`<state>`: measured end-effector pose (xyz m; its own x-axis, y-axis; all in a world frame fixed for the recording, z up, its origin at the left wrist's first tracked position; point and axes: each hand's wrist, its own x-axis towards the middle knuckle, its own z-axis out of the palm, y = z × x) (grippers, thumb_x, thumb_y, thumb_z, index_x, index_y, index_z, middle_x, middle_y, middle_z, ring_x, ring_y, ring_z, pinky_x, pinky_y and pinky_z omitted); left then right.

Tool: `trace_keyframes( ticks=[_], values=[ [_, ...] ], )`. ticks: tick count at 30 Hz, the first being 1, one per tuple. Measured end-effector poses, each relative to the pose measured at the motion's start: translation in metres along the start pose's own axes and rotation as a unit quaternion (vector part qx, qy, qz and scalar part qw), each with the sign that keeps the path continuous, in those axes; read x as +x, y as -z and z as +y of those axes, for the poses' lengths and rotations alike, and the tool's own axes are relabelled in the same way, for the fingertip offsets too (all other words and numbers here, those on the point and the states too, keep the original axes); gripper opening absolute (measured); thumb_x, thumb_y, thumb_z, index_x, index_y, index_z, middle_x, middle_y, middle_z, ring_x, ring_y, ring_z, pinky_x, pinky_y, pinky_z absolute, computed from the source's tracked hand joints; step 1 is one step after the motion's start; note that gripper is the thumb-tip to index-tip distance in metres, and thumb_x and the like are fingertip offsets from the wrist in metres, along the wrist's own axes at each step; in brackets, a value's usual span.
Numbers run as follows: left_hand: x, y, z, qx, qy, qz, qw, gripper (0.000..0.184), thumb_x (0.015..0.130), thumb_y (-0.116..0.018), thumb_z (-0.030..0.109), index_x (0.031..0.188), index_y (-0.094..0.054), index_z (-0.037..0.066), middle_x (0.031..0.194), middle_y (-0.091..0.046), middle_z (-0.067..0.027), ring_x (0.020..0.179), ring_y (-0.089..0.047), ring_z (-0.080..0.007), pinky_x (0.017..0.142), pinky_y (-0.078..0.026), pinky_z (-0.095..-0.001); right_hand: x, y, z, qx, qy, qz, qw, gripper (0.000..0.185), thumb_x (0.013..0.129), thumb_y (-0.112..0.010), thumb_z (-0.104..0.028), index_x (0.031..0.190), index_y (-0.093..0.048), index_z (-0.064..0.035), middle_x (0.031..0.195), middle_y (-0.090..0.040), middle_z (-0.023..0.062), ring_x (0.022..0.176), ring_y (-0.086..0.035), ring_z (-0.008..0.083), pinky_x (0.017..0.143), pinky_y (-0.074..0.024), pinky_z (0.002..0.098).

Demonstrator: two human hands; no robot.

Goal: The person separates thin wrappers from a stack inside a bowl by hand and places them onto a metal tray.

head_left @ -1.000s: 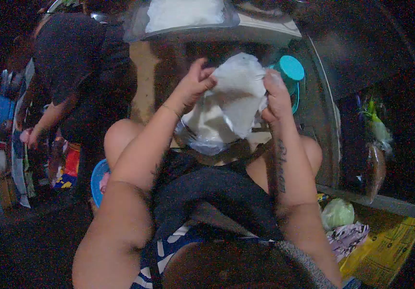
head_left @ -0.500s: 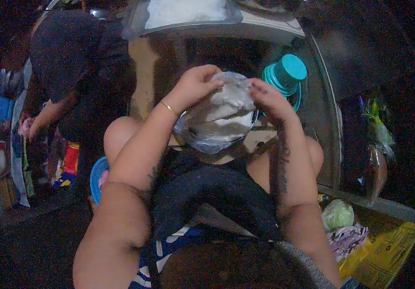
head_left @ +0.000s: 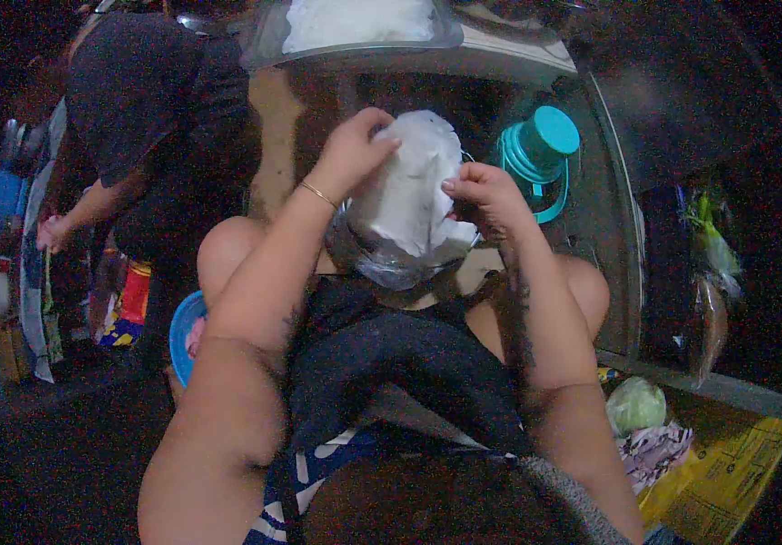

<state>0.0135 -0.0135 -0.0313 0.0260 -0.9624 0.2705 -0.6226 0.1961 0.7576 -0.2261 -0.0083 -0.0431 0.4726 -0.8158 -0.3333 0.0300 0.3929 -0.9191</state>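
A crumpled white sheet (head_left: pixel 416 168), thin like plastic or paper, rises over a round container between my knees. Clear plastic (head_left: pixel 395 270) hangs around the container's near side, and most of the container is hidden. My left hand (head_left: pixel 353 156), with a thin bracelet at the wrist, grips the sheet's upper left edge, its thumb lying over the near face. My right hand (head_left: pixel 491 198) pinches the right edge between thumb and fingers, lower than the left hand.
A teal lidded jug (head_left: pixel 541 150) with a handle stands beyond my right hand. At the far side sits a tray (head_left: pixel 268 45) of white material. A blue basin (head_left: pixel 186 341) is by my left leg. Another person (head_left: pixel 137 100) works at left. A cabbage (head_left: pixel 636 406) lies at lower right.
The white sheet now stands higher and smoother over the container. My right hand has moved down and slightly left along its edge; my left hand has shifted slightly up and left.
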Motion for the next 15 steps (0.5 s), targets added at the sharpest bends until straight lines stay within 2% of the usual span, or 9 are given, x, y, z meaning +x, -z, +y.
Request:
trace_keyframes(
  ticks=[2, 3, 5, 6, 7, 8, 9, 12, 15],
  values=[
    [-0.008, -0.011, 0.000, 0.103, -0.091, 0.106, 0.985, 0.035, 0.073, -0.072, 0.022, 0.101, -0.061, 0.004, 0.092, -0.063, -0.0167, 0.083, -0.062, -0.0314, 0.077, -0.049, -0.0371, -0.001, -0.006, 0.001, 0.022, -0.008, 0.011, 1.000, 0.013, 0.080, -0.069, -0.013, 0.081, -0.058, -0.0060, 0.071, -0.060, 0.0035, 0.059, -0.059, 0.0130, 0.055, -0.0524, 0.0289],
    [-0.013, -0.013, 0.008, 0.144, -0.145, 0.138, 0.969, 0.035, 0.072, -0.075, 0.024, 0.095, -0.060, 0.003, 0.090, -0.062, -0.0138, 0.079, -0.062, -0.0253, 0.072, -0.050, -0.0354, -0.001, -0.009, 0.002, 0.033, -0.012, 0.017, 0.999, 0.013, 0.080, -0.069, -0.012, 0.083, -0.057, -0.0063, 0.071, -0.059, 0.0034, 0.059, -0.058, 0.0121, 0.056, -0.0522, 0.0281],
    [-0.025, -0.014, 0.031, 0.020, -0.045, -0.031, 0.998, 0.034, 0.073, -0.075, 0.025, 0.095, -0.059, 0.006, 0.087, -0.062, -0.0109, 0.081, -0.061, -0.0226, 0.075, -0.049, -0.0338, 0.001, -0.013, 0.005, 0.063, -0.006, 0.035, 0.997, 0.012, 0.082, -0.067, -0.014, 0.079, -0.059, -0.0054, 0.072, -0.061, 0.0044, 0.059, -0.059, 0.0142, 0.052, -0.0511, 0.0287],
    [-0.031, -0.017, 0.038, -0.042, 0.006, -0.116, 0.992, 0.033, 0.073, -0.076, 0.025, 0.094, -0.059, 0.007, 0.086, -0.062, -0.0095, 0.082, -0.061, -0.0213, 0.077, -0.049, -0.0330, 0.003, -0.013, 0.008, 0.079, -0.003, 0.044, 0.996, 0.013, 0.083, -0.066, -0.016, 0.078, -0.060, -0.0050, 0.072, -0.061, 0.0050, 0.058, -0.059, 0.0153, 0.050, -0.0506, 0.0291],
    [-0.037, -0.019, 0.047, -0.043, -0.011, -0.170, 0.984, 0.032, 0.073, -0.076, 0.027, 0.088, -0.057, 0.006, 0.084, -0.061, -0.0094, 0.081, -0.061, -0.0214, 0.075, -0.049, -0.0336, 0.004, -0.012, 0.011, 0.060, 0.019, 0.051, 0.997, 0.014, 0.084, -0.065, -0.016, 0.079, -0.060, -0.0046, 0.072, -0.061, 0.0052, 0.059, -0.059, 0.0151, 0.051, -0.0499, 0.0284],
    [-0.043, -0.020, 0.055, -0.027, -0.042, -0.196, 0.979, 0.032, 0.073, -0.076, 0.027, 0.087, -0.057, 0.006, 0.085, -0.062, -0.0096, 0.080, -0.061, -0.0197, 0.073, -0.049, -0.0335, 0.007, -0.011, 0.014, 0.041, 0.040, 0.058, 0.997, 0.015, 0.085, -0.064, -0.017, 0.079, -0.060, -0.0042, 0.072, -0.062, 0.0054, 0.060, -0.059, 0.0149, 0.052, -0.0492, 0.0278],
    [-0.045, -0.025, 0.055, -0.029, -0.032, -0.179, 0.983, 0.031, 0.073, -0.076, 0.027, 0.086, -0.058, 0.005, 0.084, -0.062, -0.0097, 0.080, -0.060, -0.0193, 0.073, -0.049, -0.0334, 0.008, -0.010, 0.015, 0.022, 0.060, 0.065, 0.996, 0.016, 0.086, -0.063, -0.018, 0.080, -0.060, -0.0038, 0.073, -0.062, 0.0056, 0.061, -0.059, 0.0147, 0.052, -0.0485, 0.0271],
    [-0.041, -0.034, 0.038, -0.027, 0.006, -0.145, 0.989, 0.027, 0.074, -0.074, 0.025, 0.085, -0.060, 0.004, 0.083, -0.064, -0.0100, 0.078, -0.061, -0.0188, 0.072, -0.049, -0.0330, 0.011, -0.011, 0.019, 0.018, 0.034, 0.093, 0.995, 0.017, 0.087, -0.061, -0.019, 0.085, -0.061, -0.0027, 0.073, -0.062, 0.0058, 0.063, -0.058, 0.0142, 0.057, -0.0471, 0.0256],
    [-0.038, -0.035, 0.033, -0.041, 0.067, -0.177, 0.981, 0.022, 0.078, -0.070, 0.023, 0.086, -0.063, 0.004, 0.081, -0.065, -0.0086, 0.074, -0.061, -0.0172, 0.070, -0.049, -0.0322, 0.017, -0.008, 0.023, -0.070, 0.101, 0.140, 0.983, 0.017, 0.087, -0.061, -0.019, 0.087, -0.060, -0.0022, 0.074, -0.062, 0.0058, 0.065, -0.058, 0.0141, 0.058, -0.0468, 0.0257]
  ],
)
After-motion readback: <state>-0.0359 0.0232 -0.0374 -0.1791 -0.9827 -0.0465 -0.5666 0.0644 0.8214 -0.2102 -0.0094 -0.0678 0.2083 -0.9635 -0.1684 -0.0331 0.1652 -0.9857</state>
